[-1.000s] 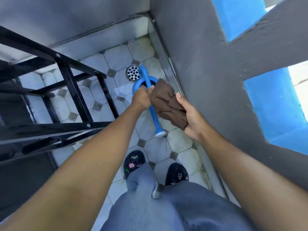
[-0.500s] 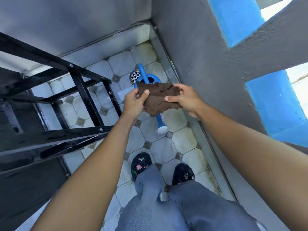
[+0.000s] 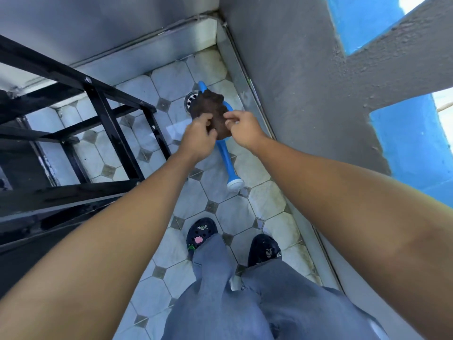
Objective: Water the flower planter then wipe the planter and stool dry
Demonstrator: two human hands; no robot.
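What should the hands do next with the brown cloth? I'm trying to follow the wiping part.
Probably spread the brown cloth flat. Both the left hand and right hand pinch it, bunched, above the blue watering can lying on the tiled floor. A flat cloth likely wipes better.

home balcony: tiled floor point(image 3: 264, 200), drain point(image 3: 190, 100), railing point(image 3: 103, 119).

Cloth point(image 3: 210, 111) between both hands point(image 3: 221, 133), above watering can point(image 3: 226, 158) on floor point(image 3: 264, 200), frame point(image 3: 105, 123) to the left.
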